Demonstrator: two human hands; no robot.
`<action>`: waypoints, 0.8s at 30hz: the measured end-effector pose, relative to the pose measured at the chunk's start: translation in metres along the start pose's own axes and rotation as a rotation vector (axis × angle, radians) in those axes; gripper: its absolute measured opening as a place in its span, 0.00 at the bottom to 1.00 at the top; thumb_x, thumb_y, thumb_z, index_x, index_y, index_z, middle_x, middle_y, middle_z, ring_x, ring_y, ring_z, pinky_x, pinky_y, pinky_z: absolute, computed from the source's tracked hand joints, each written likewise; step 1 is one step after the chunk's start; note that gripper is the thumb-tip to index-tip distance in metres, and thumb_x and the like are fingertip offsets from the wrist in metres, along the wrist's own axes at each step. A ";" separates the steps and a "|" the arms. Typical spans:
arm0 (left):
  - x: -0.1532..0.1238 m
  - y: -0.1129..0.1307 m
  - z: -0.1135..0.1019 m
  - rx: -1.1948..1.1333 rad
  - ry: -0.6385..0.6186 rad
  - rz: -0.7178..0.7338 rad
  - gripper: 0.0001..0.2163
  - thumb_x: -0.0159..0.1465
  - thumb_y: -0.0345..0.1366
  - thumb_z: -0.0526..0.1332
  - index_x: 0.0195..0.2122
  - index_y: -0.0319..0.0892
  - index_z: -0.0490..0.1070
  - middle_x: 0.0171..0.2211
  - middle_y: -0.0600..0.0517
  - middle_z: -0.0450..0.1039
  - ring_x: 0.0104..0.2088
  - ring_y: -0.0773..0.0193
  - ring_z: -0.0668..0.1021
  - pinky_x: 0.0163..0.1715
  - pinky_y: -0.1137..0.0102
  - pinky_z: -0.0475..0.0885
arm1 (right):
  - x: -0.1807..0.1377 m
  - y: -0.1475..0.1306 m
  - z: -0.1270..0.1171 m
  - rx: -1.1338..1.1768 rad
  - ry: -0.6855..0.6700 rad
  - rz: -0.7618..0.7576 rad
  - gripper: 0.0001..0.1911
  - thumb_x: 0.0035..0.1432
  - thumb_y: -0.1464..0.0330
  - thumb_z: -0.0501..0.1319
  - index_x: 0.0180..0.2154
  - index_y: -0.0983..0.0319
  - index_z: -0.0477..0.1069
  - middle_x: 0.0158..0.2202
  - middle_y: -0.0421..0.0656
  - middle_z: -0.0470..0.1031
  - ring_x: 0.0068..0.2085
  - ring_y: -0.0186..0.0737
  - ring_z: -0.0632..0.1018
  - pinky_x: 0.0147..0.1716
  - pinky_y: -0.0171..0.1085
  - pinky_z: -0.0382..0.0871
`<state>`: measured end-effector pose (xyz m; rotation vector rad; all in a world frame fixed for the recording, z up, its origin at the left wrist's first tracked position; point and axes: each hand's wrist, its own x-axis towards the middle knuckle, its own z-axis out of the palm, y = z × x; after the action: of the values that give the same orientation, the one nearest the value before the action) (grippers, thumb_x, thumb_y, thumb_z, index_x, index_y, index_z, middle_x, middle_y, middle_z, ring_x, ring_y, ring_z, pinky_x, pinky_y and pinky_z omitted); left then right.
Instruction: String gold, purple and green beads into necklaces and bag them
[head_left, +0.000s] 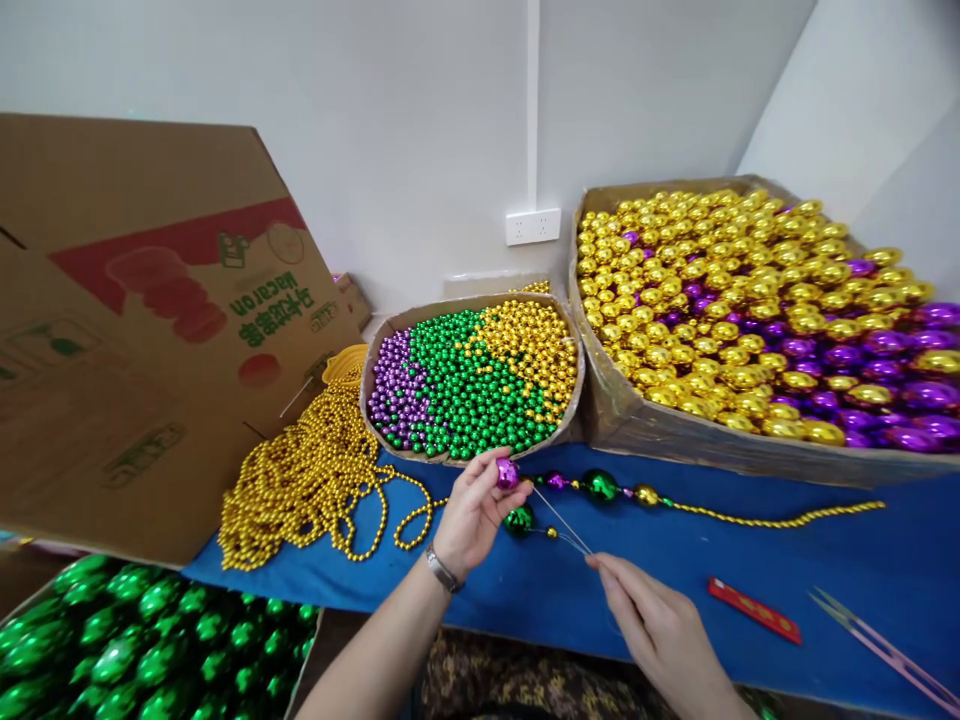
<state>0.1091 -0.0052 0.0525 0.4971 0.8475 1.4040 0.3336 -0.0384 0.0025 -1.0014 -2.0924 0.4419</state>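
Observation:
My left hand (471, 512), with a metal bracelet at its wrist, pinches a shiny purple ball bead (507, 474) between thumb and fingers. From that bead a thin pale thread (561, 522) runs taut to my right hand (660, 625), whose thumb and forefinger are closed on it. Just below the left hand's fingers lies a green bead (518, 519), with a small gold bead (552, 533) on a strand beside it. Behind them stretches a strung garland (601, 486) of purple, green and gold beads, ending in a twisted gold chain (780, 516) on the right.
A box of small beads (469, 455) stands behind my hands. Gold bead chains (307, 470) are heaped at left beside a large carton (150, 330). Another box (697, 440) holds gold and purple beads. A red packet (754, 609) and tweezers (877, 640) lie on the blue cloth (652, 545).

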 end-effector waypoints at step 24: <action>-0.004 -0.013 -0.008 0.172 -0.109 0.085 0.15 0.56 0.35 0.66 0.46 0.41 0.73 0.41 0.46 0.73 0.38 0.64 0.74 0.36 0.70 0.73 | 0.000 0.003 -0.002 -0.067 0.022 -0.040 0.13 0.63 0.70 0.49 0.44 0.61 0.69 0.38 0.43 0.80 0.37 0.37 0.81 0.35 0.31 0.75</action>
<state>0.1117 -0.0126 0.0387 0.7423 0.8713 1.3744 0.3364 -0.0368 0.0020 -0.9970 -2.1156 0.3415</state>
